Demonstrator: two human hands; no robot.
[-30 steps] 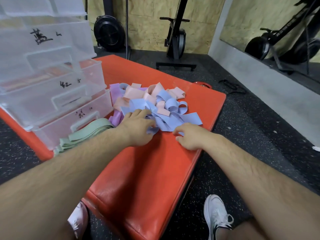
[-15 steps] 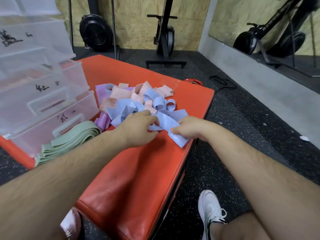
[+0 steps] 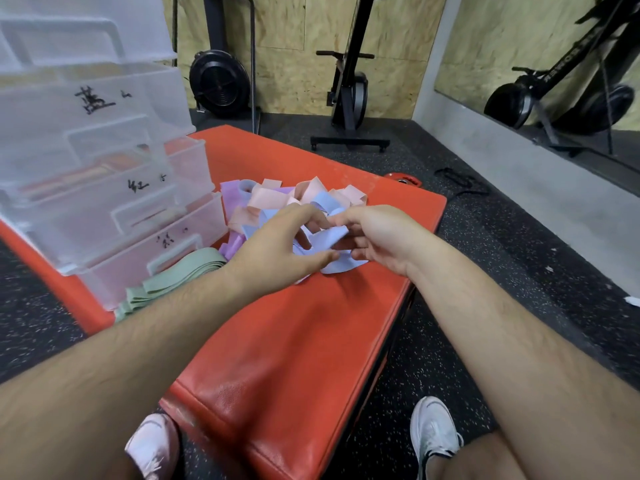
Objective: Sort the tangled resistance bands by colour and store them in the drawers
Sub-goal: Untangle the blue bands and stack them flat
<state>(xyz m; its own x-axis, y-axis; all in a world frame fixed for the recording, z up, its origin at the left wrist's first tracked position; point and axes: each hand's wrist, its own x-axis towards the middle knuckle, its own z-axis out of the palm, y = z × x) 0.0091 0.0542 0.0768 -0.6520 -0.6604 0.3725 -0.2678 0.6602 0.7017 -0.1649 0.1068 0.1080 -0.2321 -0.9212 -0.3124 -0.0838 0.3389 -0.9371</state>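
Note:
A tangle of pink, blue and purple resistance bands (image 3: 277,197) lies on the red padded bench (image 3: 294,341). Both hands hold one blue band (image 3: 332,237) lifted at the pile's near edge. My left hand (image 3: 277,247) grips it from the left, fingers curled into its loop. My right hand (image 3: 377,237) pinches its folded end from the right. A clear plastic drawer unit (image 3: 104,174) with handwritten labels stands at the left on the bench, its drawers closed. Folded green bands (image 3: 169,285) lie in front of its bottom drawer.
Exercise machines (image 3: 349,84) stand against the plywood back wall, and a mirror (image 3: 554,64) runs along the right wall. The floor is black speckled rubber. My two white shoes (image 3: 433,431) are at the bench's near end. A black strap (image 3: 460,181) lies on the floor beyond the bench.
Both hands have lifted the blue band up off the pile and drawn together; earlier they lay lower on the bands at the bench surface. The camera has tilted up and left.

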